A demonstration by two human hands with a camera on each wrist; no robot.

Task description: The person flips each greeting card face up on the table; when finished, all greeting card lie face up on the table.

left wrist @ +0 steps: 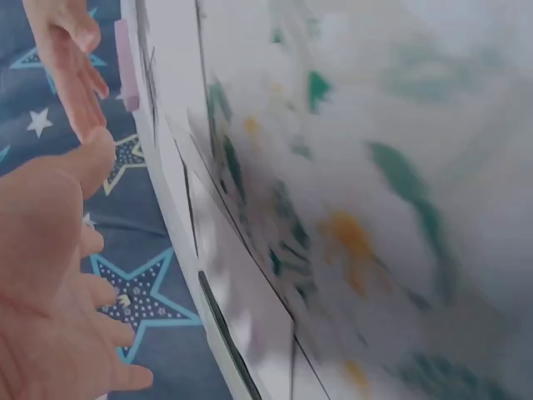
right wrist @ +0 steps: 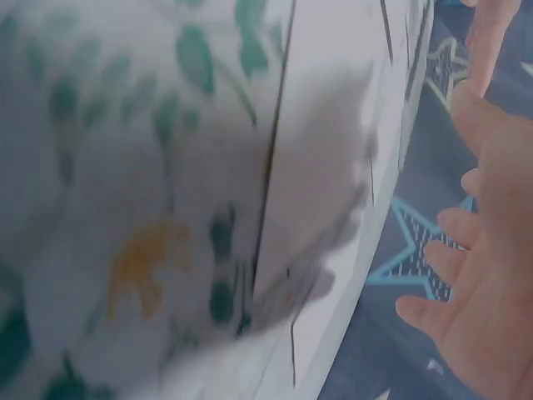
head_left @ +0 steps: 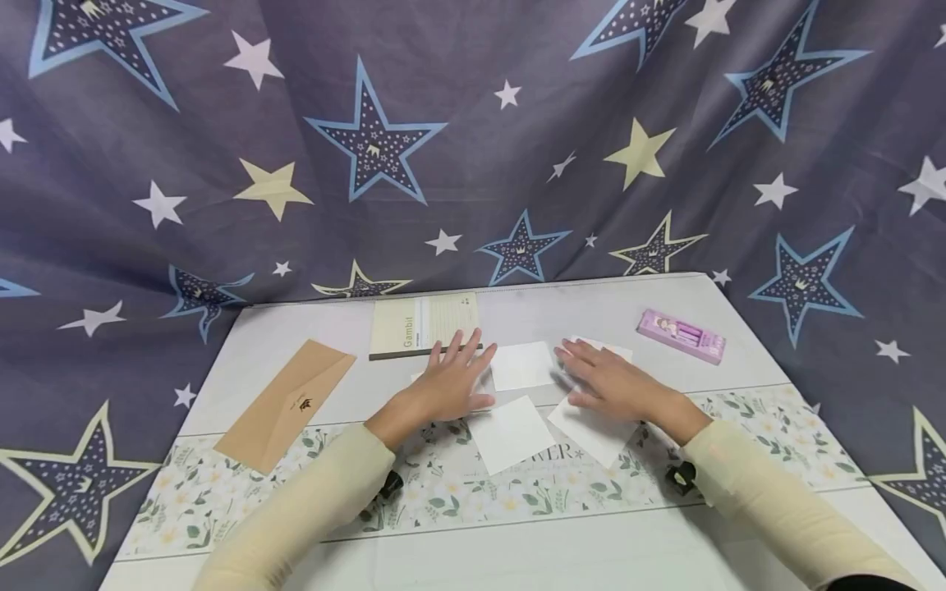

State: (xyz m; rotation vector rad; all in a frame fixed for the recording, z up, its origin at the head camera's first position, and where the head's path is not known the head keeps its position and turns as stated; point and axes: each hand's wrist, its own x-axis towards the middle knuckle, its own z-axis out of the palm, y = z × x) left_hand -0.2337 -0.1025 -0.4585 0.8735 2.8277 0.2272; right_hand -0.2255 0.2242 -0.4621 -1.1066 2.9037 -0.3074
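Note:
Several white paper squares lie spread on the table under and between the hands. In the head view, one white square (head_left: 521, 366) lies between the hands, another white square (head_left: 512, 435) sits nearer, and a third white square (head_left: 597, 432) is partly covered by the right hand. My left hand (head_left: 447, 384), palm down with fingers spread, hovers at the left of the squares and hides part of one. Over the right-hand squares is my right hand (head_left: 613, 382), its fingers extended. Both wrist views show the left palm (left wrist: 50, 275) and right palm (right wrist: 491, 250) holding nothing.
A brown envelope (head_left: 287, 404) lies at the left. Behind my left hand is a cream notebook (head_left: 423, 322) marked Gambit. A purple box (head_left: 681, 335) with a window lies at the back right. A star-patterned curtain (head_left: 458, 148) hangs behind the table with its floral strip (head_left: 222, 501).

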